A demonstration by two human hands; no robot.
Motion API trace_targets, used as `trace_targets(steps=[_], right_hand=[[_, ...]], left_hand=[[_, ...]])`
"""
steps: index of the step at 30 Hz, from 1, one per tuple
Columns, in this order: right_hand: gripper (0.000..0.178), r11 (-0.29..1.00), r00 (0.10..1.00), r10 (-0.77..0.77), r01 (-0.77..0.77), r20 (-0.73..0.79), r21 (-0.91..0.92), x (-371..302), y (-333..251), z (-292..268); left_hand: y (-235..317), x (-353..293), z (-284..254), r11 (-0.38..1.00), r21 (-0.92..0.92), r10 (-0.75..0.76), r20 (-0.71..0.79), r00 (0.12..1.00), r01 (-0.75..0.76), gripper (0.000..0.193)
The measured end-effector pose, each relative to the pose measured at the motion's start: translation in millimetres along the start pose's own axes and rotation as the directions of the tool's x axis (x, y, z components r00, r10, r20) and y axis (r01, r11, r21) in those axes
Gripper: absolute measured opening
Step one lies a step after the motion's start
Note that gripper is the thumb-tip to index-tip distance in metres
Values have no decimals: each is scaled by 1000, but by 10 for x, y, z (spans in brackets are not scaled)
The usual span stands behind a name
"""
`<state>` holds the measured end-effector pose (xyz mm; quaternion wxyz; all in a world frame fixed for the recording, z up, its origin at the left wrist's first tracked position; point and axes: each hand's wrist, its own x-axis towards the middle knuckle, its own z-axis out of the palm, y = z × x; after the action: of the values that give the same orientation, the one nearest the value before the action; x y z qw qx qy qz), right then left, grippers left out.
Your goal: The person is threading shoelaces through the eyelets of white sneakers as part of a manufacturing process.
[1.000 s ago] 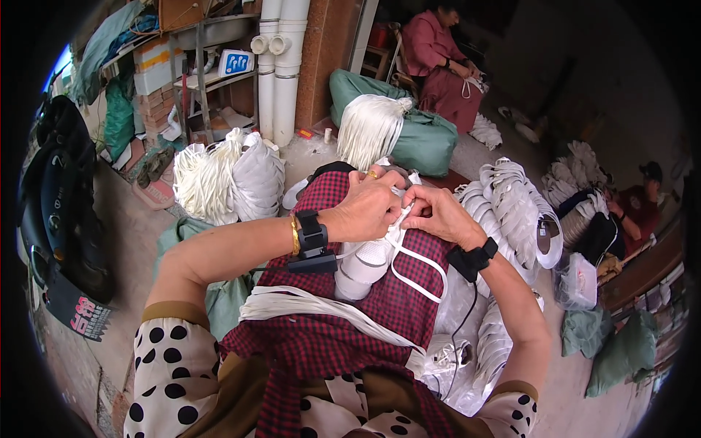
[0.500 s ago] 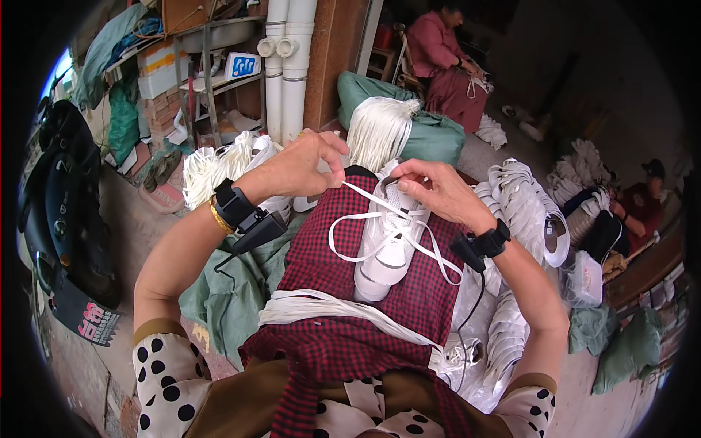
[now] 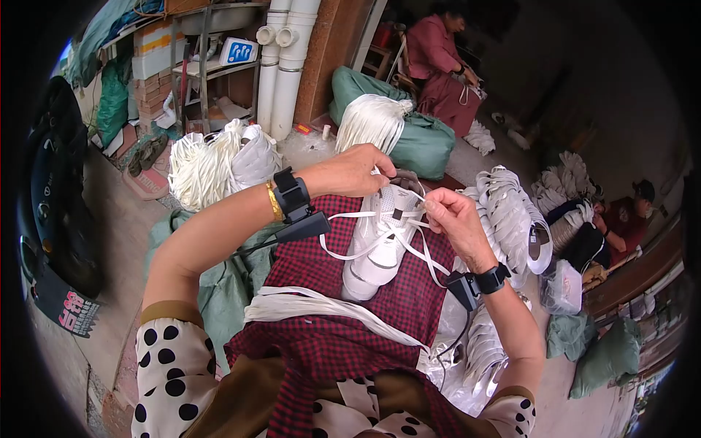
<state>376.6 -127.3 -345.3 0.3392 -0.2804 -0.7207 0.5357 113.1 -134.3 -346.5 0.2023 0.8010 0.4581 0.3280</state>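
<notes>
Left hand: left hand (image 3: 356, 169) reaches in from the left, forearm bare and stretched across the lap, back of the hand up, fingers curled down over the top of the shoe.
Left grip: closed on the collar end of the white shoe (image 3: 380, 237); whether it also pinches a lace there cannot be told.
Left wrist: black band with a small black device (image 3: 296, 204) and a gold bangle beside it.
Right hand: right hand (image 3: 451, 223) comes up from the lower right, wrist bent, thumb and forefinger pressed together.
Right grip: narrow pinch on the white lace (image 3: 409, 237), just beside the shoe's eyelets.
Right wrist: black band with device (image 3: 482, 281).
Shoe: upright-tilted on the lap, sole end toward the person, collar end away, between the two hands and touching the left.
Lace: flat, white, threaded across the shoe front, loose loops hanging to either side over the cloth.
Lap cover: red checked cloth (image 3: 321, 343).
On the lap: bundle of white laces (image 3: 314, 310) lying across, below the shoe.
Left of the person: heap of white laces (image 3: 212, 164).
Right of the person: stack of white shoes (image 3: 511, 219).
Background: a seated person in red (image 3: 438, 69), apart from the work.
</notes>
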Motion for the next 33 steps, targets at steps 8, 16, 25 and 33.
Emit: trace_targets(steps=[8, 16, 25, 33], right_hand=[[14, 978, 996, -60, 44, -70, -203, -67, 402, -2], [15, 980, 999, -19, 13, -28, -197, 6, 549, -38], [14, 975, 999, 20, -31, -51, -221, 1, 458, -9], [12, 974, 998, 33, -45, -57, -221, -16, 457, 19]], left_hand=[[-220, 301, 225, 982, -121, -129, 152, 980, 148, 44], [-291, 351, 326, 934, -307, -103, 264, 959, 185, 30], [-334, 363, 306, 942, -275, -115, 281, 953, 195, 33], [-299, 333, 297, 919, -308, -148, 308, 940, 246, 35]])
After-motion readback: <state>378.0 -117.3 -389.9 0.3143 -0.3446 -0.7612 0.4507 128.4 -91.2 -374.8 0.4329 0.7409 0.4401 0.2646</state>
